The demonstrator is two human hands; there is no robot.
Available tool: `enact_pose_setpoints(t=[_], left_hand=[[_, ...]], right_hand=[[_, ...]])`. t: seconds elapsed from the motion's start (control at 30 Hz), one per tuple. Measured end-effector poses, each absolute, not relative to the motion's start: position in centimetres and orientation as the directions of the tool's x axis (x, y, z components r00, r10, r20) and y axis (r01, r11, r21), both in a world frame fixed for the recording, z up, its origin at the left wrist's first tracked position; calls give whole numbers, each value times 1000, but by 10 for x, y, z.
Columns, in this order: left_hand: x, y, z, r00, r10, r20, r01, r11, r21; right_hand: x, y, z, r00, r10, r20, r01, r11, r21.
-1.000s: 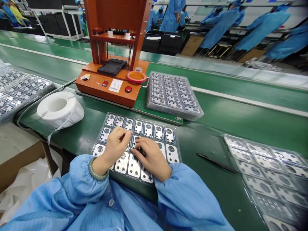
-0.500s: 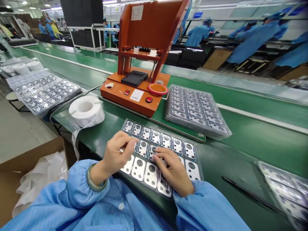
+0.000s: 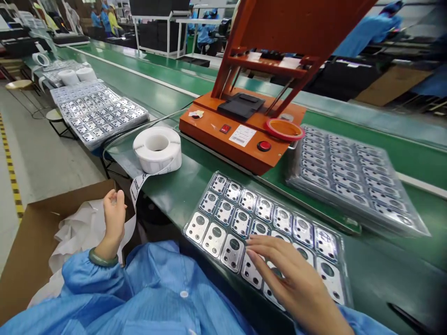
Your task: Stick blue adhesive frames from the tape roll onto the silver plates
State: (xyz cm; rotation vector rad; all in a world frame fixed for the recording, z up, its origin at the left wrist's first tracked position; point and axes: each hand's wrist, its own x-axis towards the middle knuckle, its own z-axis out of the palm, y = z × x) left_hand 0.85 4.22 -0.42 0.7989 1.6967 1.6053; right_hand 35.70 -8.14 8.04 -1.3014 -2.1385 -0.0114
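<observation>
My right hand (image 3: 291, 272) rests over the near-right part of a clear plastic tray (image 3: 190, 222). Its fingers are stretched out, the tips at a metal plate (image 3: 261, 228) in the middle row. Rows of silvery plates with a large round window and small holes fill the tray. Off to the left, above a cardboard box, my left hand (image 3: 114, 211) is raised with fingers curled in and thumb up against them. Whatever those fingers hold, if anything, is too small to see. Just right of it hangs a label strip (image 3: 137, 187) from the white label roll (image 3: 157, 149).
An orange press (image 3: 230, 135) with a red tape ring (image 3: 284, 129) stands behind the tray. Stacked trays of plates lie at right (image 3: 352, 177) and far left (image 3: 101, 116). The cardboard box (image 3: 31, 242) holds crumpled white backing paper (image 3: 75, 232). Dark tweezers (image 3: 407, 316) lie lower right.
My left hand has moved from above the tray leftward to beside the label strip. My right hand stays over the tray, its fingers a bit more spread. The view has turned left.
</observation>
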Motion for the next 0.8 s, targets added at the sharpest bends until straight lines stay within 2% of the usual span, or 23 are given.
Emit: enact_pose_setpoints(t=[0.13, 0.27, 0.37, 0.53, 0.8], left_hand=[[15, 32, -5, -374, 859, -349, -234, 277, 932], [25, 37, 5, -208, 869, -449, -366, 356, 860], [27, 46, 9, -196, 877, -438, -404, 335, 851], [25, 50, 4, -271, 887, -374, -370, 262, 891], [16, 47, 6, -462, 881, -104, -117, 55, 992]], right_hand=[[334, -67, 73, -384, 776, 500, 766, 570, -297], [312, -61, 68, -399, 723, 564, 732, 622, -279], [301, -62, 65, -390, 714, 581, 711, 635, -303], [301, -62, 55, -367, 736, 568, 716, 614, -333], [306, -62, 46, -306, 756, 579, 711, 586, -389]])
